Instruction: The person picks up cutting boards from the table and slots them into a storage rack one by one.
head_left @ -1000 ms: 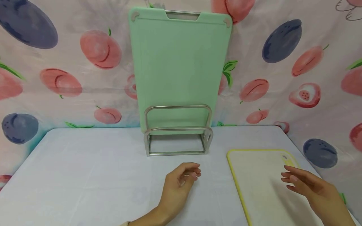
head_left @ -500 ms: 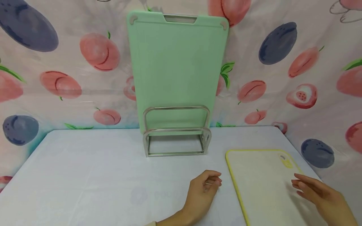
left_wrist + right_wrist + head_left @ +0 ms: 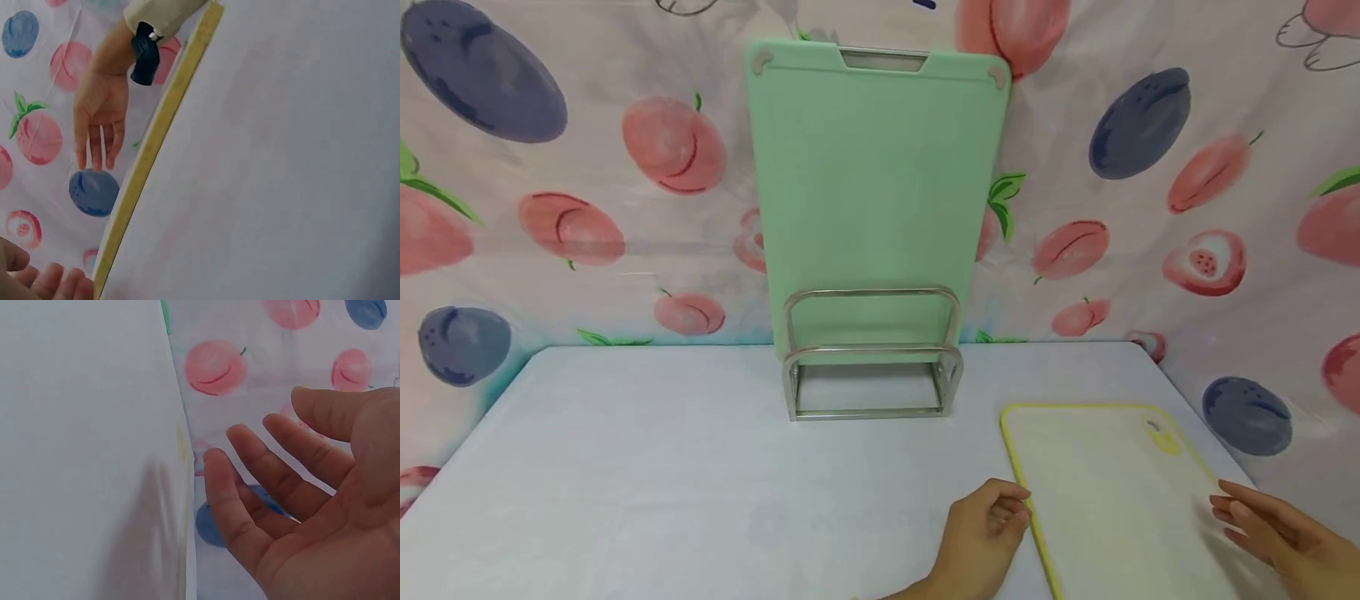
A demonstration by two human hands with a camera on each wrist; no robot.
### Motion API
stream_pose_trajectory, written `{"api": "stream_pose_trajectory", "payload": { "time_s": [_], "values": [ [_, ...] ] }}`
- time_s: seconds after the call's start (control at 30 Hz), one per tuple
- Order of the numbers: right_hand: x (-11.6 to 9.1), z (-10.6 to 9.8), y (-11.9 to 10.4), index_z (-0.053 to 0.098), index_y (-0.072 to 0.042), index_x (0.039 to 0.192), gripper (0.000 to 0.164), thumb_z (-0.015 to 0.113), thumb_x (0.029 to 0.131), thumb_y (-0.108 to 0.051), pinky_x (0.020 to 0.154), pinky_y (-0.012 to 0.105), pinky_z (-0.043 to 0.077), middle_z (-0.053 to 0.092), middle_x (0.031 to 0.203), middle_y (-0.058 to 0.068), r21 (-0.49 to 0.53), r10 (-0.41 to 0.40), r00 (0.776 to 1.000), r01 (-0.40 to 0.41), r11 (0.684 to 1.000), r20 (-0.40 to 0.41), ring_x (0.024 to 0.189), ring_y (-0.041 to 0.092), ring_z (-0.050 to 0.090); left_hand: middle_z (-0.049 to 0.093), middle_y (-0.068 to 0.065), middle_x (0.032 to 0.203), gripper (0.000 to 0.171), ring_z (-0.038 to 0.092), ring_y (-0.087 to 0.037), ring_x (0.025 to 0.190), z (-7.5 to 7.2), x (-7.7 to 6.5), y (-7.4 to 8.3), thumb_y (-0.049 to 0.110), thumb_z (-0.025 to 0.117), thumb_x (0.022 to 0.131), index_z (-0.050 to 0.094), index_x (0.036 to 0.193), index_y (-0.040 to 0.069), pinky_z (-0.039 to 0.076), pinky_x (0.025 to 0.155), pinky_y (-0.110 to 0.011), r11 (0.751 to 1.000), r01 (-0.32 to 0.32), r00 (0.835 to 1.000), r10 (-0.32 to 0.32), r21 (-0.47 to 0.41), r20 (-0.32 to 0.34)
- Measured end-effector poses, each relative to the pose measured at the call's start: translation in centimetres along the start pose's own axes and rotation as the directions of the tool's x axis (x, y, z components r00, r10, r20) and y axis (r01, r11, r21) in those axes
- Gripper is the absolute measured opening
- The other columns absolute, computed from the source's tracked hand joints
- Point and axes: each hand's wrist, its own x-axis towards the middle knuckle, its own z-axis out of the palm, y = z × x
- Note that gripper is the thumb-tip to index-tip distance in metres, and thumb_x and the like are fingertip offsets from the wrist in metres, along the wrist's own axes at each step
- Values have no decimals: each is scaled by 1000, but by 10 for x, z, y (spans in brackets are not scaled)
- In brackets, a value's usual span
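Note:
A white cutting board (image 3: pixel 1120 492) with a yellow rim lies flat on the right of the table. My left hand (image 3: pixel 981 537) is at its left edge in the head view, fingers loosely bent and fingertips right at the rim. The left wrist view shows those fingertips (image 3: pixel 65 284) beside the board's yellow edge (image 3: pixel 150 153). My right hand (image 3: pixel 1288 533) hovers by the board's right edge, its relaxed fingers spread and holding nothing. In the right wrist view, the right hand (image 3: pixel 306 500) is beside the board (image 3: pixel 81 425), its shadow falling on the white surface.
A metal rack (image 3: pixel 872 412) stands at the back middle of the white table (image 3: pixel 647 467). A green cutting board (image 3: pixel 876 183) is upright in its rear slot, near the fruit-patterned cloth (image 3: pixel 685 233) behind. The same cloth rises along the right side.
My left hand has moved right and toward me, up to the white board's left edge. My right hand has shifted right, from over the board to its right edge.

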Motion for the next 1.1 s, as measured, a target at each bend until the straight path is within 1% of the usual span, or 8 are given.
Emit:
{"api": "stream_pose_trajectory", "payload": {
  "time_s": [0.1, 0.3, 0.57, 0.63, 0.83, 0.97, 1.03, 1.1],
  "values": [
    [3, 1, 5, 47, -6, 138, 47, 50, 100, -33, 60, 15, 52, 60, 93, -24, -42, 78, 997, -78, 996, -7, 79, -13, 56, 60, 6, 89, 17, 60, -3, 80, -2, -2, -5, -1, 55, 93, 62, 109, 1, 52, 72, -18, 993, 106, 994, -106, -44, -18],
    [15, -2, 25, 32, 11, 142, 76, 42, 98, -50, 59, 20, 54, 60, 114, 29, -184, 232, 971, -238, 954, -53, 70, -14, 51, 61, 4, 90, 21, 61, -6, 79, -2, -5, -5, -3, 58, 90, 60, 110, 2, 51, 70, -18, 960, 243, 968, -250, -142, -34],
    [28, -2, 42, 36, 7, 143, 81, 47, 93, -57, 61, 25, 55, 54, 126, 31, -210, 284, 954, -298, 931, -93, 72, -5, 58, 57, 4, 100, 34, 55, 1, 87, -1, -3, -5, 2, 64, 89, 56, 121, -4, 48, 78, -16, 986, 95, 990, -108, 138, 90],
    [28, -2, 45, 37, 7, 142, 79, 47, 94, -55, 59, 25, 55, 53, 126, 32, -197, 282, 953, -299, 934, -113, 70, -7, 54, 56, 4, 100, 34, 51, 3, 86, -1, -4, -6, 6, 66, 89, 57, 120, -4, 45, 77, -13, 953, -31, 988, -16, 303, 153],
    [25, -5, 51, 34, 7, 143, 75, 47, 96, -50, 53, 23, 53, 67, 107, 17, -162, 313, 927, -348, 923, -207, 67, -6, 53, 53, 4, 96, 40, 44, 1, 87, 0, -4, -9, 17, 68, 88, 58, 121, -3, 33, 74, -7, 751, -300, 946, 158, 588, 281],
    [27, -11, 54, 33, 8, 143, 71, 46, 99, -45, 57, 27, 51, 65, 90, -8, -146, 274, 938, -308, 940, -214, 66, -8, 53, 49, 6, 100, 48, 41, -2, 94, 0, -2, -5, 24, 66, 90, 53, 127, -4, 35, 78, -10, 735, -260, 949, 74, 626, 307],
    [28, -13, 53, 28, 10, 144, 71, 41, 100, -44, 73, 42, 54, 66, 111, 10, -124, 286, 942, -309, 943, -178, 86, 15, 66, 47, 6, 102, 53, 38, -4, 96, 0, 0, -2, 26, 65, 92, 50, 131, -5, 35, 81, -12, 740, -218, 949, 7, 636, 317],
    [31, -13, 54, 20, 10, 146, 75, 36, 100, -47, 87, 59, 45, 50, 131, 29, -113, 334, 931, -351, 929, -146, 111, 42, 55, 46, 6, 103, 57, 36, -4, 97, 0, 2, 1, 29, 64, 92, 48, 133, -7, 35, 81, -13, 739, -183, 946, -47, 648, 321]
  ]
}}
